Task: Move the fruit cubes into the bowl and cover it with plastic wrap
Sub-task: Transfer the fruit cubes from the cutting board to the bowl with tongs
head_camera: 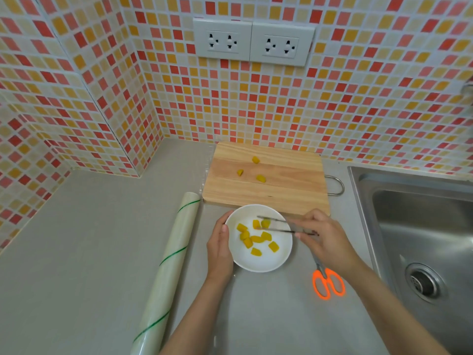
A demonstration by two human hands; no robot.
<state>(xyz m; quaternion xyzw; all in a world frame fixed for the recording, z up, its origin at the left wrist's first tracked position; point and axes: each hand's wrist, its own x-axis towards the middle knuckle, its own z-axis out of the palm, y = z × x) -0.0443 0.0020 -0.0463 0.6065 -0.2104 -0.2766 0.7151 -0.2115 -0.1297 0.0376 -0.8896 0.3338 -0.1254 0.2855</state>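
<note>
Bowl [258, 260] of fruit cubes [256, 239] sits between hands.

Orange-handled scissors [328, 282] lie on the grey countertop [89, 226], down at five o'clock. At three o'clock sits the steel sink [422, 226], its drain [422, 281] low in the basin. Up at twelve, two white double sockets [253, 42] (side by side, touching) on the red, orange and cream mosaic wall [358, 98].
</note>
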